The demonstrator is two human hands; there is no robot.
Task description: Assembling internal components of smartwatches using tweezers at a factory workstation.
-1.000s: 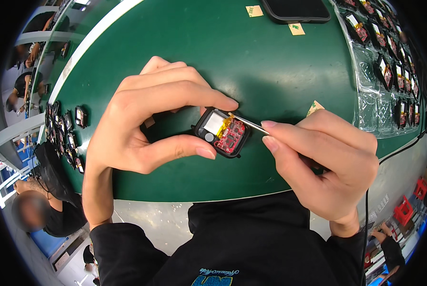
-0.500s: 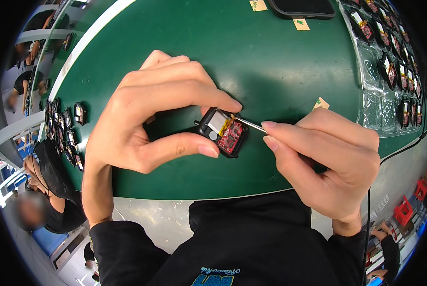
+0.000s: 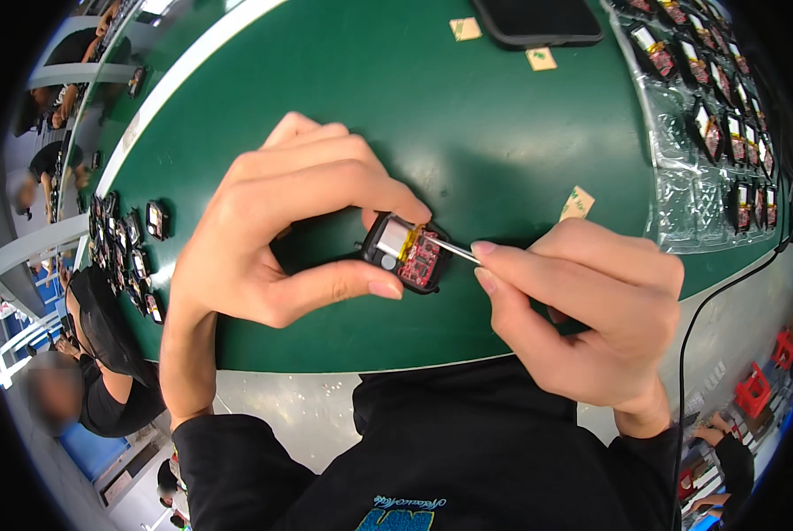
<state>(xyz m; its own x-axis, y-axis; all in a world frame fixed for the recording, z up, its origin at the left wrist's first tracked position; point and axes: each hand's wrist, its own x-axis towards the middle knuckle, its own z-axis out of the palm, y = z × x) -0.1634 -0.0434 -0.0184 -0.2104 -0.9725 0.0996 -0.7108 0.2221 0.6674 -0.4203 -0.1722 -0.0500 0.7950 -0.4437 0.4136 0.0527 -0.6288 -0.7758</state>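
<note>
Between its thumb and fingers, my left hand [image 3: 268,212] grips the edges of a small black device casing [image 3: 427,288] above the green table. The casing is open-faced and slightly tilted. Inside show a silver battery cell [image 3: 392,234], yellow tape beside it, a round silver part [image 3: 388,263] and a red circuit board [image 3: 422,264]. My right hand [image 3: 591,301] pinches thin metal tweezers [image 3: 456,250] between thumb and index finger. Their tip is at the board's upper part, near the yellow tape; whether it touches is too small to tell.
Similar open devices fill a clear plastic tray [image 3: 666,208] at the right, and several more [image 3: 157,219] lie at the left. A dark phone [image 3: 538,19] lies at the far side, near beige adhesive pieces [image 3: 465,29]. A black cable [image 3: 706,305] runs down the right. Other people sit nearby.
The tweezers' tip has moved from the far end of the yellow tape to the red board. My left hand still grips the casing. The whole view has shifted slightly.
</note>
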